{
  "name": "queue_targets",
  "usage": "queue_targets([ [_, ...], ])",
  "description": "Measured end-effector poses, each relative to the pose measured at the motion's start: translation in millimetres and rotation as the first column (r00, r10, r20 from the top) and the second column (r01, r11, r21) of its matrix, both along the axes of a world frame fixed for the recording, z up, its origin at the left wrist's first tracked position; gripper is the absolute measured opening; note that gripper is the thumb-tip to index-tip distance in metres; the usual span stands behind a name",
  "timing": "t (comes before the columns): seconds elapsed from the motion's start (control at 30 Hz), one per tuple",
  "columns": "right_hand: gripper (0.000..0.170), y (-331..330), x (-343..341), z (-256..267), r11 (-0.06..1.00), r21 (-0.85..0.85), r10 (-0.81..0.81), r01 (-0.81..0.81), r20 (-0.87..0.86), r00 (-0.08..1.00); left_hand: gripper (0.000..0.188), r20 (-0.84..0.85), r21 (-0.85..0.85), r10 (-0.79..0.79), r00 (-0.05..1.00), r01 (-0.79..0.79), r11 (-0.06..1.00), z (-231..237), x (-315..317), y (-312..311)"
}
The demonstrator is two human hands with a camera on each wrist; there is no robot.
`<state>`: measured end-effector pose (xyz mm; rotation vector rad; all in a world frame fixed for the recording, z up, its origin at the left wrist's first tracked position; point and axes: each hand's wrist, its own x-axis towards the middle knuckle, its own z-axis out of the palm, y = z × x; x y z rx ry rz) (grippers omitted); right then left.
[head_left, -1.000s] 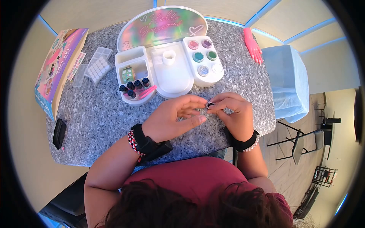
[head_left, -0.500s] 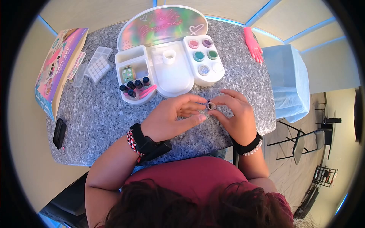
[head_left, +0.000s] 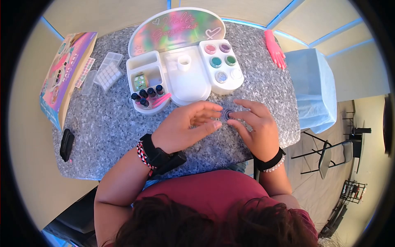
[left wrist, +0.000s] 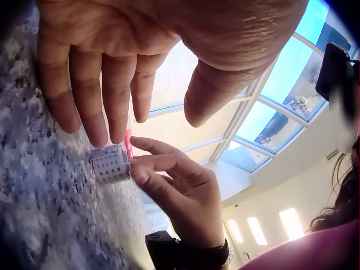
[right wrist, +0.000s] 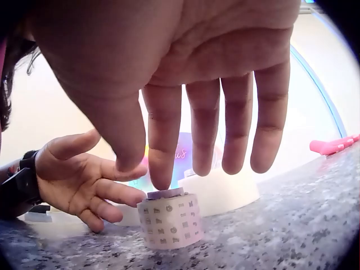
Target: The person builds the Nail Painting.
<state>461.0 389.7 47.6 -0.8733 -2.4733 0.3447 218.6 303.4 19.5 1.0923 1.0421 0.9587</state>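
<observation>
A small roll with a pale printed strip (right wrist: 170, 225) stands on the speckled table, a lilac ring inside its top. From the head view, the roll (head_left: 226, 115) lies between both hands. My right hand (head_left: 260, 129) is spread, its index fingertip (right wrist: 161, 179) at the ring and its thumb out to the side. My left hand (head_left: 179, 127) has its fingers extended beside the roll, palm facing it; in the left wrist view its fingertips (left wrist: 97, 138) are at the roll's edge. Whether they touch it, I cannot tell.
Beyond the hands stands a white organizer (head_left: 187, 94) with glitter pots, dark-capped bottles and a sign. A sticker tray (head_left: 110, 76), box (head_left: 68, 74) and black case (head_left: 67, 145) lie left. A pink model hand (head_left: 275, 50) lies at the back right.
My right thumb and fingers have loosened from their pinch on the roll and spread apart. The roll has shifted slightly left. My left hand has barely moved.
</observation>
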Motion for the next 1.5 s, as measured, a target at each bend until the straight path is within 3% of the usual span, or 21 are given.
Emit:
queue_targets([
  [0.13, 0.02, 1.4, 6.3, -3.8, 0.998, -0.002, 0.057, -0.057, 0.073, 0.996, 0.047, 0.033, -0.013, 0.038, 0.999, -0.038, 0.999, 3.8, -0.6, 1.4],
  [0.17, 0.02, 1.0, 7.5, -8.5, 0.995, -0.091, 0.036, -0.031, 0.055, 0.998, 0.047, 0.016, -0.011, 0.046, 0.999, -0.046, 0.999, 4.2, -0.7, 0.7],
  [0.23, 0.019, 2.4, 7.0, -5.6, 0.969, -0.245, 0.024, -0.023, 0.001, 1.0, 0.043, -0.032, 0.215, 0.118, 0.993, -0.108, 0.971, 6.8, 2.3, -0.8],
  [0.27, 0.019, 1.5, 6.1, 1.4, 0.968, -0.248, 0.039, -0.044, -0.022, 0.999, 0.043, -0.056, 0.213, 0.133, 0.99, -0.118, 0.97, 11.3, 2.9, -1.7],
  [0.33, 0.019, 0.1, 3.8, 9.5, 0.758, -0.634, -0.017, -0.153, -0.254, 0.967, 0.045, -0.152, 0.517, 0.166, 0.974, -0.064, 0.853, 20.9, 2.5, -1.5],
  [0.37, 0.021, 0.8, 5.3, 7.2, 0.641, -0.722, -0.016, -0.262, -0.354, 0.935, 0.045, -0.178, 0.517, 0.175, 0.968, -0.06, 0.854, 22.5, 2.3, -0.5],
  [0.4, 0.021, 3.7, 2.9, 6.5, 0.637, -0.716, -0.01, -0.286, -0.378, 0.926, 0.047, -0.287, 0.624, 0.23, 0.93, 0.0, 0.781, 21.4, 1.7, 1.0],
  [0.43, 0.022, 6.1, 0.9, 7.3, 0.454, -0.807, -0.041, -0.379, -0.443, 0.895, 0.048, -0.38, 0.712, 0.292, 0.878, 0.076, 0.698, 22.5, -0.4, 0.4],
  [0.47, 0.023, 9.0, 0.8, 7.4, 0.25, -0.851, -0.082, -0.462, -0.494, 0.865, 0.048, -0.397, 0.71, 0.297, 0.869, 0.085, 0.699, 26.6, -2.6, -2.7],
  [0.5, 0.029, 13.9, 2.0, -0.4, 0.217, -0.829, -0.023, -0.515, -0.531, 0.847, 0.049, -0.409, 0.708, 0.324, 0.853, 0.072, 0.702, 31.3, -3.6, -6.1],
  [0.57, 0.032, 11.8, -6.0, 0.6, 0.209, -0.801, -0.045, -0.561, -0.581, 0.812, 0.05, -0.427, 0.707, 0.355, 0.831, 0.063, 0.704, 44.0, -6.4, -12.0],
  [0.63, 0.035, 8.7, -11.6, 5.7, 0.197, -0.775, -0.072, -0.6, -0.622, 0.78, 0.047, -0.568, 0.686, 0.494, 0.658, 0.048, 0.726, 64.4, -16.1, -23.4],
  [0.7, 0.038, 7.1, -14.3, 13.5, 0.292, -0.754, -0.102, -0.589, -0.637, 0.764, 0.05, -0.541, 0.648, 0.57, 0.618, -0.126, 0.751, 80.8, -37.3, -30.9],
  [0.8, 0.035, 11.4, -3.8, 5.3, 0.346, -0.759, -0.142, -0.552, -0.624, 0.769, 0.057, -0.327, 0.511, 0.645, 0.691, -0.445, 0.735, 87.2, -82.0, -19.4],
  [0.9, 0.03, 11.8, 7.6, -3.8, 0.408, -0.742, -0.15, -0.532, -0.629, 0.763, 0.053, -0.382, 0.434, 0.646, 0.661, -0.489, 0.757, 66.6, -122.9, -2.8],
  [1.0, 0.026, 8.9, 17.0, -8.8, 0.448, -0.738, -0.177, -0.504, -0.626, 0.759, 0.046, -0.439, 0.522, 0.581, 0.685, -0.332, 0.786, 48.1, -144.9, 9.6],
  [1.07, 0.025, 7.5, 22.0, -9.9, 0.465, -0.737, -0.194, -0.49, -0.626, 0.756, 0.038, -0.661, 0.693, 0.605, 0.443, 0.054, 0.718, 50.6, -144.2, 14.3],
  [1.13, 0.024, 6.2, 26.5, -9.1, 0.481, -0.738, -0.21, -0.473, -0.621, 0.755, 0.032, -0.633, 0.695, 0.611, 0.475, 0.002, 0.719, 44.0, -145.5, 19.5],
  [1.23, 0.023, 4.6, 30.8, -7.3, 0.536, -0.726, -0.229, -0.431, -0.616, 0.753, 0.026, -0.726, 0.634, 0.517, 0.454, 0.15, 0.758, 42.6, -149.8, 21.2],
  [1.3, 0.022, 5.9, 34.2, -7.3, 0.55, -0.726, -0.242, -0.412, -0.611, 0.754, 0.02, -0.77, 0.629, 0.565, 0.296, 0.205, 0.75, 43.1, -145.0, 19.4],
  [1.5, 0.02, 8.3, 31.4, -10.1, 0.556, -0.732, -0.254, -0.393, -0.6, 0.759, 0.02, -0.768, 0.64, 0.577, 0.277, 0.295, 0.71, 34.9, -154.6, 21.2],
])
